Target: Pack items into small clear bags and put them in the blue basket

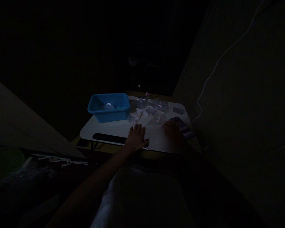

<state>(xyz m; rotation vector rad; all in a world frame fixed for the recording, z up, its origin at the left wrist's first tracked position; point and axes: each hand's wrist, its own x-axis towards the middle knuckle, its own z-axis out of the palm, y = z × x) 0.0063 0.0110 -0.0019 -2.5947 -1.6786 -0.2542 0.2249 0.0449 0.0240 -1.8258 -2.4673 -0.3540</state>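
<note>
The left hand (136,137) lies open, palm down, at the near edge of the worktop (114,129). The right hand (171,129) is beside a phone (183,127), its grip too dark to tell. Clear plastic packets (154,107) lie beyond both, beside a blue basin (111,116).

Tub (111,116): on the table (104,129), at its far left corner.
Plastic wrappers (154,107): right of the tub, toward the far edge.
Flat piece (178,110): near the far right corner.
Phone (185,130): by the right edge.
Slot (109,138): along the near edge.
Left hand (136,136): over the slot's right part.
Right hand (171,128): between wrappers and near edge, beside the phone.
Cable (213,70): beyond the right edge.
</note>
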